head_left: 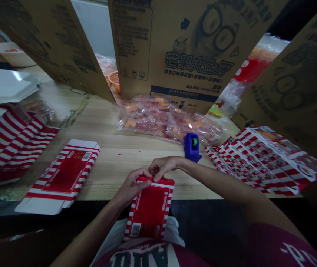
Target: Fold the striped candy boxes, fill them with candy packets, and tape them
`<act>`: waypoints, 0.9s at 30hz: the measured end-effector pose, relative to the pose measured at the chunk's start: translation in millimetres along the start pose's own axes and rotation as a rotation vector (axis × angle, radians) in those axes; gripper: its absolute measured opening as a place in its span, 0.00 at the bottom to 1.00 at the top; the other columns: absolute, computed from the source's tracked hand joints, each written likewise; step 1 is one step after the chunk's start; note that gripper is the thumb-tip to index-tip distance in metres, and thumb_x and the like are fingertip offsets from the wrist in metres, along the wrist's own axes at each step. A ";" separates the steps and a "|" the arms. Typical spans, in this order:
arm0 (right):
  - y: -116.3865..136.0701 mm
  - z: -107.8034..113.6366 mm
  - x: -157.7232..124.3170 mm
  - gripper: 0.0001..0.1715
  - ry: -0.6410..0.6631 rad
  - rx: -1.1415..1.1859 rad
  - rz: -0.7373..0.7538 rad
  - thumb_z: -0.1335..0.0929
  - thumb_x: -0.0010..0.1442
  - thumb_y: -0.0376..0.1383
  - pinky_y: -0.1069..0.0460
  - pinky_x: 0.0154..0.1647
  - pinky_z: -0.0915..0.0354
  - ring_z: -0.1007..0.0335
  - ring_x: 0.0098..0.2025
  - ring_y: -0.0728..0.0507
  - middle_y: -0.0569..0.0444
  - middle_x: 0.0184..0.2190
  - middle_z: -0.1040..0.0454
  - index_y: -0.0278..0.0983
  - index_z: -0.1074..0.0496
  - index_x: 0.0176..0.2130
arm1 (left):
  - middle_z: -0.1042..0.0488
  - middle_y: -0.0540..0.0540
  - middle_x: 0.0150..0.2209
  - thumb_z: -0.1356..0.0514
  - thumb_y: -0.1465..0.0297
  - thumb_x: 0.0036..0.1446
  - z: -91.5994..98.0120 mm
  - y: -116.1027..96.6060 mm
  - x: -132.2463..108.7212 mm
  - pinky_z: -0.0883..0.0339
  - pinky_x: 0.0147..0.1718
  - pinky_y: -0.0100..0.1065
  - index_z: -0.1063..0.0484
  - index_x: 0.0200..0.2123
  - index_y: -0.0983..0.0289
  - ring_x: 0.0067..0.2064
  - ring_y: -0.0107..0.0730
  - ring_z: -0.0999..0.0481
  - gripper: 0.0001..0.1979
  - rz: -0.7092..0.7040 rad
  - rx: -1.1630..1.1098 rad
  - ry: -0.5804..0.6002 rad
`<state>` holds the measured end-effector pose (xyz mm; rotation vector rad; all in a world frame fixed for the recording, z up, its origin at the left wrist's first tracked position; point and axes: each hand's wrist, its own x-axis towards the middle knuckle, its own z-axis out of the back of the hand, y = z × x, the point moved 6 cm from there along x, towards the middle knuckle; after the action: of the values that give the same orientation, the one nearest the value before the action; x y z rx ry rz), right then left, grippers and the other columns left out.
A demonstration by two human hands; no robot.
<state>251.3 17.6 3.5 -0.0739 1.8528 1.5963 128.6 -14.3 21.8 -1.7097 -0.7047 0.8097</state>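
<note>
A red box with red-and-white striped sides (151, 211) leans upright between my body and the table edge, its barcode end toward me. My left hand (136, 183) grips the box's upper left corner, thumb on the front face. At the middle of its top edge, my right hand (162, 167) pinches with bent fingers; whether it holds a flap or only presses the edge is hard to see. Past my right hand stands a blue tape dispenser (192, 150) with a green core. To the left, a flat unfolded striped box (68, 172) lies on the table.
Clear plastic packets with orange and red pieces (158, 118) lie below an upright printed cardboard carton (175, 48). Striped printed sheets (261, 157) are fanned at right. More striped cartons (10, 137) and white trays (5, 87) are stacked at left.
</note>
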 end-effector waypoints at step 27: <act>-59.6 27.9 -93.9 0.20 -0.966 0.465 0.078 0.26 0.46 0.50 0.44 0.37 0.30 0.25 0.35 0.37 0.46 0.33 0.22 0.41 0.22 0.36 | 0.35 0.66 0.58 0.38 0.54 0.51 50.4 -43.6 -37.7 0.50 0.61 0.52 0.40 0.58 0.63 0.62 0.53 0.42 0.35 -0.613 1.178 -0.381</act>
<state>363.2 -7.6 0.9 0.8330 1.3704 0.9140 63.0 -4.3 60.1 -0.2536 -0.7164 0.8397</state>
